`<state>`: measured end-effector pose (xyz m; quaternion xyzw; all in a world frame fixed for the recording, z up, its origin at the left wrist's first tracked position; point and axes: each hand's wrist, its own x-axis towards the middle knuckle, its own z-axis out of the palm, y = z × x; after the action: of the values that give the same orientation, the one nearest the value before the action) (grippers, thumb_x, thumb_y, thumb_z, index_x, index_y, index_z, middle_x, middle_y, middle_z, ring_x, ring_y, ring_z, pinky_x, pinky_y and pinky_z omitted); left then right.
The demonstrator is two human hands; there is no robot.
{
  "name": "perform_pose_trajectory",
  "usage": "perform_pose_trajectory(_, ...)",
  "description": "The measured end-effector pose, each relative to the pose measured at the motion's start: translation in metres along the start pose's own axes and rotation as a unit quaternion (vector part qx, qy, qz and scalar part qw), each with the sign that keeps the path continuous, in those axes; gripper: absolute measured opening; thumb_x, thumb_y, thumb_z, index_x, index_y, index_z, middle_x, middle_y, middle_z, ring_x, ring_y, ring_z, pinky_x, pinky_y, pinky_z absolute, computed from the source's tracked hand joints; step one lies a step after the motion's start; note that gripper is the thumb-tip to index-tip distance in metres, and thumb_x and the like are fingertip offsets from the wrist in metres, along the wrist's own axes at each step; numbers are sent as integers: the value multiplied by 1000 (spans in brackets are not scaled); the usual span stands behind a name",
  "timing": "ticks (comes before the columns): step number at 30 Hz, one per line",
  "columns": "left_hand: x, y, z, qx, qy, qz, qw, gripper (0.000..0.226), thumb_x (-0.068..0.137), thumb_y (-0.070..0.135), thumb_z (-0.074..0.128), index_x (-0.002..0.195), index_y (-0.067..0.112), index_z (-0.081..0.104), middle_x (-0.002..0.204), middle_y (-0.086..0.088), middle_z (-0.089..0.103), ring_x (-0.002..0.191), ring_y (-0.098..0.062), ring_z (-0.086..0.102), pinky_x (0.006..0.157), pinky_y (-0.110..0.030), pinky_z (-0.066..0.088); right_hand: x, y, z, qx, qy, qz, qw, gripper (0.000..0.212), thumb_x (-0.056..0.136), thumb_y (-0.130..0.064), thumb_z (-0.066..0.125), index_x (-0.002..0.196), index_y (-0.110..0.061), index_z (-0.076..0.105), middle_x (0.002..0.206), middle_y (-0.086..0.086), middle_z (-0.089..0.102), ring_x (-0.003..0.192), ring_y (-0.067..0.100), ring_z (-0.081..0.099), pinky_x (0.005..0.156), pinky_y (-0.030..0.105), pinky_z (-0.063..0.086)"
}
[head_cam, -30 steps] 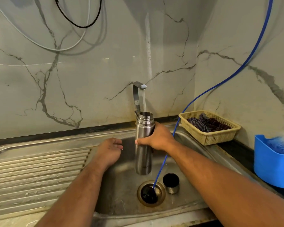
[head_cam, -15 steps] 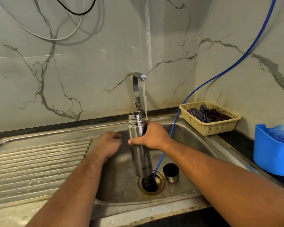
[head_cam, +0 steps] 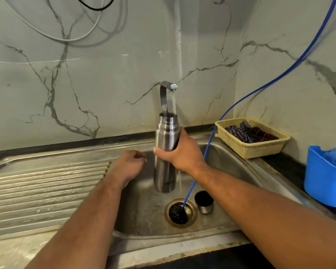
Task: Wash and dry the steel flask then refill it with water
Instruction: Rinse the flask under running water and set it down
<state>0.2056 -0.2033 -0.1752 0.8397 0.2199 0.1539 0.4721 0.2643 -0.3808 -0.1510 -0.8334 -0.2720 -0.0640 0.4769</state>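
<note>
Steel flask (head_cam: 165, 136): upright, mouth open, held over the sink (head_cam: 231, 158) basin directly beneath the tap (head_cam: 164, 94). Its base appears clear of the basin floor.

Right hand (head_cam: 179, 155): wrapped round the flask's mid-body, thumb on the near left side, fingers curled behind. Firm grip.

Left hand (head_cam: 130, 166): just left of the flask, not touching it. Fingers loosely curled and holding nothing that can be made out. It sits over the basin's left edge.

Water stream (head_cam: 173, 101): running from the tap spout and meeting the flask at the right edge of the mouth. A thin strand also shows below the right hand, beside the flask's lower body. How much enters the flask cannot be told.

Basin floor: round drain (head_cam: 172, 218) below the flask. A small steel cap (head_cam: 204, 202) stands open side up just right of the drain. A blue hose (head_cam: 260, 90) comes down from the upper right, passes behind the right wrist and ends in the drain.

Left of the basin: ribbed draining board (head_cam: 47, 187).

Right of the basin, on the dark surface (head_cam: 283, 162): a yellow basket (head_cam: 260, 150) holding dark striped cloth (head_cam: 248, 133), then a blue tub (head_cam: 326, 179) at the frame's edge.

Behind: veined marble wall (head_cam: 105, 84).
</note>
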Motion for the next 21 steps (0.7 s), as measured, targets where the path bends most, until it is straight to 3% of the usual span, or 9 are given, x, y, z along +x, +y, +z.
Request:
perform_pose_trajectory(2, -4, 1, 0, -5, -6, -1, 1000, 20, 96, 18, 61, 115, 22, 69, 101, -5, 74, 96, -26, 71, 74, -34, 52, -2, 4, 3, -29, -62, 31, 997, 58, 69, -47, 91, 115, -28, 61, 105, -11, 71, 94, 10, 68, 90, 34, 58)
perform_pose_trajectory(6, -4, 2, 1, -8, -6, -2, 1000, 18, 97, 17, 60, 112, 22, 69, 102, -4, 74, 95, -23, 71, 76, -35, 54, 0, 1, 1, -22, 27, -15, 999, 64, 72, -53, 86, 122, -28, 54, 103, -13, 67, 89, 8, 66, 82, 29, 57)
perform_pose_trajectory(9, -8, 4, 3, -14, -9, 0, 1000, 20, 98, 17, 61, 116, 22, 69, 101, 0, 73, 94, -21, 70, 78, -38, 56, -4, 7, 6, -26, -77, 45, 996, 53, 72, -40, 90, 115, -27, 60, 106, -8, 70, 94, 11, 67, 93, 37, 57)
perform_pose_trajectory(13, -10, 7, 4, -16, -17, -9, 1000, 19, 100, 16, 60, 117, 21, 67, 104, -1, 73, 101, -26, 70, 75, -35, 53, 0, 10, 5, -1, -19, 26, 999, 58, 72, -44, 89, 118, -28, 59, 99, -15, 65, 90, 7, 64, 89, 31, 56)
perform_pose_trajectory(16, -12, 9, 3, -13, -22, -7, 1000, 18, 100, 18, 60, 115, 24, 67, 106, 2, 73, 98, -19, 69, 88, -43, 55, 0, 10, 6, -38, -67, 45, 996, 51, 70, -44, 90, 110, -29, 61, 100, -12, 68, 92, 10, 66, 92, 36, 57)
perform_pose_trajectory(19, -12, 7, 3, -8, -33, -14, 999, 17, 100, 18, 60, 113, 25, 67, 108, 1, 73, 98, -17, 69, 90, -44, 54, 3, 13, 7, -10, -16, 38, 999, 56, 71, -50, 88, 113, -32, 57, 97, -17, 63, 88, 7, 64, 86, 32, 57)
perform_pose_trajectory(21, -14, 8, 3, -8, -38, -10, 999, 19, 99, 16, 60, 113, 27, 66, 109, 1, 72, 99, -18, 68, 92, -45, 54, 3, 14, 8, -38, -67, 60, 995, 56, 67, -49, 90, 111, -29, 61, 100, -13, 67, 90, 10, 67, 89, 37, 59)
